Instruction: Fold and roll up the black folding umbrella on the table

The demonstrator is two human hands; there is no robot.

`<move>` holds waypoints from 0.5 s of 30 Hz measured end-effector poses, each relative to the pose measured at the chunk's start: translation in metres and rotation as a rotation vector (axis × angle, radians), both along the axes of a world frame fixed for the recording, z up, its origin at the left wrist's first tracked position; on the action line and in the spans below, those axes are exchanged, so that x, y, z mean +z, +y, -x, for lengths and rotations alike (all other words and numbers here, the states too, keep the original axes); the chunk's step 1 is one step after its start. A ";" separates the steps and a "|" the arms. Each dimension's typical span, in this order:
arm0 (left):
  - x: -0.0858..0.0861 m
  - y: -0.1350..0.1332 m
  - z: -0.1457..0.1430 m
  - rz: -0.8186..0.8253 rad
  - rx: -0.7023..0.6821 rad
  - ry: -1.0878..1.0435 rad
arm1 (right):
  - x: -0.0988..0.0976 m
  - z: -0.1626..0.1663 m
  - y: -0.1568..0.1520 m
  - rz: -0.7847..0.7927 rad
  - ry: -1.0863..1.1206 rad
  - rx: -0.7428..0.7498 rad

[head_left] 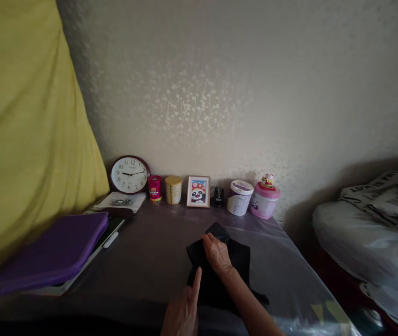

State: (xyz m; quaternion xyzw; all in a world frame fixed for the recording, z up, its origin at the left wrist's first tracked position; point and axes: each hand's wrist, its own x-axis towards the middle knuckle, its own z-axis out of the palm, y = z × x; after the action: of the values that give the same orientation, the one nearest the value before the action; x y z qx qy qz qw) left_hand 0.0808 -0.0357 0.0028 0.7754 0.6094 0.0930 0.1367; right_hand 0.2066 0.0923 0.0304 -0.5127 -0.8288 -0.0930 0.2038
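Note:
A black cloth (236,259) lies partly folded on the dark table (150,261), which is covered with clear plastic. My right hand (216,254) rests on top of the cloth, fingers curled and pressing near its upper left corner. My left hand (183,312) is at the bottom edge, index finger stretched out and touching the cloth's near left edge, the other fingers tucked.
Along the wall stand a round clock (130,174), a red tin (154,188), a yellow tin (173,189), a panda picture frame (198,191), a small black object (217,196), a white canister (239,197) and a pink jar (265,198). A purple case (55,254) lies left. White bags (370,247) sit right.

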 end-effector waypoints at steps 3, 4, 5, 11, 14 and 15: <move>0.008 0.002 -0.001 0.072 -0.045 0.063 | 0.000 0.001 0.000 -0.003 -0.014 0.008; 0.012 0.004 -0.002 0.101 -0.063 0.085 | 0.001 0.002 0.000 -0.001 -0.016 0.010; 0.015 0.006 -0.003 0.124 -0.079 0.099 | 0.001 0.002 0.000 0.002 -0.017 0.009; 0.025 0.011 -0.006 0.176 -0.072 0.096 | 0.001 0.000 0.001 0.054 0.025 0.031; 0.025 0.011 -0.007 0.174 -0.050 0.096 | 0.000 -0.008 -0.009 0.082 0.160 0.096; 0.024 0.011 -0.007 0.167 -0.046 0.095 | 0.000 -0.011 -0.014 0.085 0.209 0.125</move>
State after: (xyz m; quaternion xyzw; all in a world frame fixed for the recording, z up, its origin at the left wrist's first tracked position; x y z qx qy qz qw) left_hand 0.0875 -0.0250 0.0263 0.7787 0.6029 0.0019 0.1739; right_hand 0.2179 0.0780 0.0300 -0.4750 -0.8366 0.0094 0.2726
